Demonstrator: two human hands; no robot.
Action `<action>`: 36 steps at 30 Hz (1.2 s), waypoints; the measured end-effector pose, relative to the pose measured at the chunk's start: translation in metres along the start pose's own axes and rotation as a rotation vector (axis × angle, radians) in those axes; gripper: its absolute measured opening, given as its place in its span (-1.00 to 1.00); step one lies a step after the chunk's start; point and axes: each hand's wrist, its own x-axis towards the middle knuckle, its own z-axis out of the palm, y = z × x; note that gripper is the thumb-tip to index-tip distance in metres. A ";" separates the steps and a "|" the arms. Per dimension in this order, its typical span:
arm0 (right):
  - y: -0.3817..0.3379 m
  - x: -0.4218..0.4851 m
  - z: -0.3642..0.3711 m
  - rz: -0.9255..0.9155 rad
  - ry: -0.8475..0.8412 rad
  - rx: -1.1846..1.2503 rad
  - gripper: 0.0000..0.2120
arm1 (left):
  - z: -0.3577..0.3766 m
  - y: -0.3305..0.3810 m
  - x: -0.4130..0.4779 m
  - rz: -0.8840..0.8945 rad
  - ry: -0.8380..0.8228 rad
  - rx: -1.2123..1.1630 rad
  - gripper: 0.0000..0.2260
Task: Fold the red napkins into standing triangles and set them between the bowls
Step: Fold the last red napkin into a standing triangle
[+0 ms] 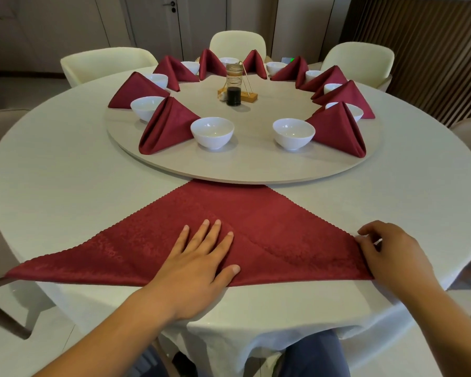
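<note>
Under the left hand (pixel 201 257) lies the red napkin (pixel 269 213). It is flat on the table (pixel 65 172) and folded into a big triangle. That hand is spread out with straight fingers. It presses down on the middle of the long near edge and holds nothing. Off to its right, the right hand (pixel 389 254) has curled fingers and seems to pinch the napkin's right corner. Far past both hands, the napkin's tip meets the edge of the round turning board (pixel 256 170). I cannot tell if it slips under.

If the right hand pulls the corner over while the left hand presses too softly, the cloth could slide. Then the fold would come out crooked. A small ridge runs from beside the left fingertips toward the right hand, and it could get squashed in. If the tip is caught under the board, a tug could drag it. Past the tip, a gap waits between the left bowl (pixel 212 131) and the right bowl (pixel 293 133). A floppy fold might not stand up there.
</note>
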 end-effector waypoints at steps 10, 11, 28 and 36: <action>-0.102 -0.063 0.034 -0.486 -0.014 -0.251 -0.57 | 0.011 0.004 0.002 -0.020 0.073 0.052 -0.40; -0.117 -0.078 0.051 -0.581 -0.090 -0.241 -0.51 | 0.012 0.003 0.002 -0.017 0.072 0.061 -0.39; -0.019 -0.070 0.010 -0.285 -0.429 -0.399 -0.23 | 0.005 0.006 0.004 -0.044 -0.030 0.052 -0.42; -0.018 -0.070 0.013 -0.311 -0.394 -0.340 -0.22 | -0.006 0.051 0.026 0.210 0.006 0.086 -0.37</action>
